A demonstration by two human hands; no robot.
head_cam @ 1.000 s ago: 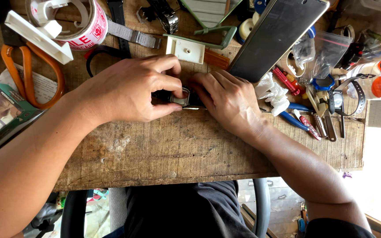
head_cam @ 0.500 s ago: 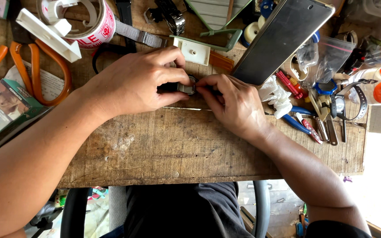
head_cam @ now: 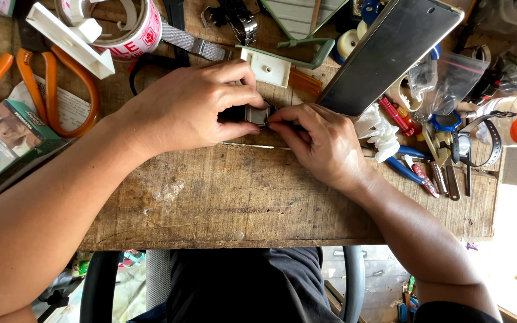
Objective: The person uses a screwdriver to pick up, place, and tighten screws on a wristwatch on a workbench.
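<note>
Watch case [head_cam: 257, 113] on the workbench [head_cam: 240, 197], scissors [head_cam: 43, 90] left, pliers [head_cam: 411, 170] right

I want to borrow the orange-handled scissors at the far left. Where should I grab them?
Take the orange-handled scissors by the loop handles, coming from the near left: the loops lie open and flat on the wooden table, while the blades sit under the white plastic piece.

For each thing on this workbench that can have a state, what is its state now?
left hand: closed around a small metal watch case, thumb and fingers pinching it
right hand: fingertips touching the case's right edge
orange-handled scissors: lying flat, handles apart
tape roll: lying flat, partly used
dark phone: screen off, tilted
blue-handled pliers: lying flat, partly under clutter
</note>
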